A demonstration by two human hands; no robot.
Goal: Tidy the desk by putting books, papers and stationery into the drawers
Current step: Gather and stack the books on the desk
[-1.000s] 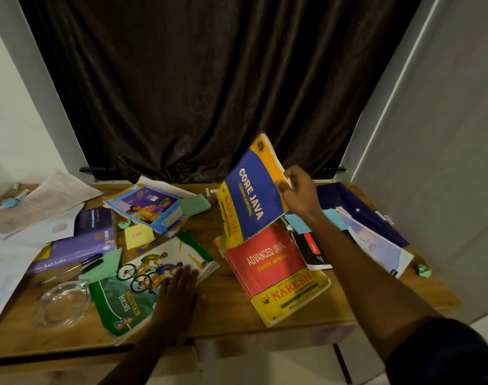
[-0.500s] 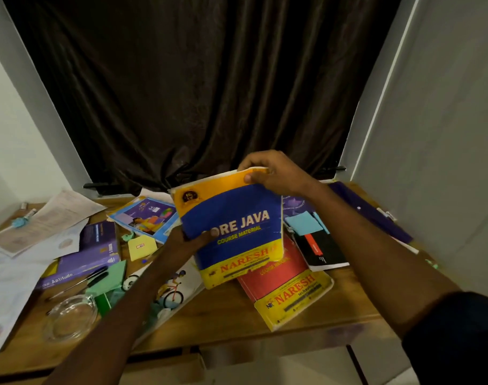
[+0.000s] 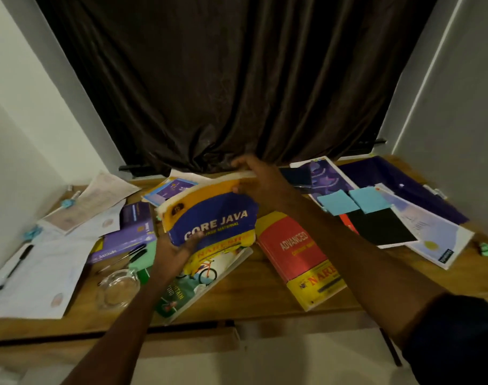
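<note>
I hold the blue and yellow Core Java book [image 3: 212, 215] with both hands above the middle of the wooden desk [image 3: 254, 298]. My left hand [image 3: 176, 250] grips its lower left edge, thumb over the cover. My right hand [image 3: 259, 182] grips its top right corner. The book sags between them. A red Advanced Java book [image 3: 301, 254] lies flat just to the right. Under the held book lies a mountain biking book [image 3: 198, 279]. A drawer front [image 3: 120, 345] shows below the desk edge.
On the left lie loose papers [image 3: 37, 276] with a black pen [image 3: 15, 266], a purple Aptitude book [image 3: 126, 237], two more pens [image 3: 126, 257] and a glass ashtray [image 3: 117, 287]. Blue sticky notes [image 3: 354, 201], a black notebook [image 3: 382, 226] and a purple folder [image 3: 398, 184] sit at right. A dark curtain [image 3: 223, 79] hangs behind.
My left hand left the mountain biking book and took the Core Java book's lower edge. Both hands have moved that book left and lower, over the biking book.
</note>
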